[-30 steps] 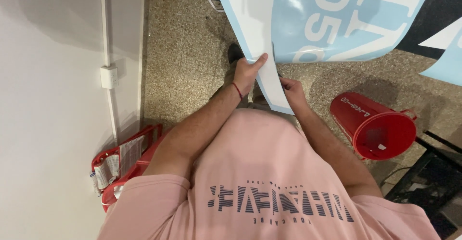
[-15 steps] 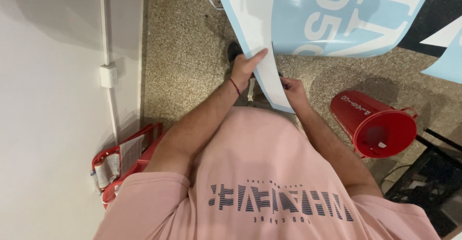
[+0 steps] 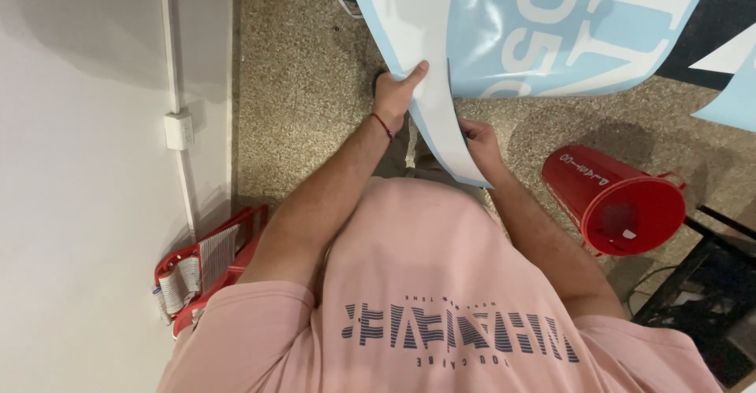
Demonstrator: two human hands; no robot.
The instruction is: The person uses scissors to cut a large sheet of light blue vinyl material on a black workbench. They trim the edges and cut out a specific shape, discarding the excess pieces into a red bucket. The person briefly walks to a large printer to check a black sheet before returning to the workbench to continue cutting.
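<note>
Pinching white backing strip (image 3: 437,113), left fingers (image 3: 411,76), right fingers (image 3: 471,131) partly hidden, sheet cropped

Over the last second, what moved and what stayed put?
The left hand slid up the white strip of the pale blue sheet, away from the body, keeping its grip. The right hand holds the strip's lower end much as before. The red bucket, red crate and wall box have not moved.
</note>
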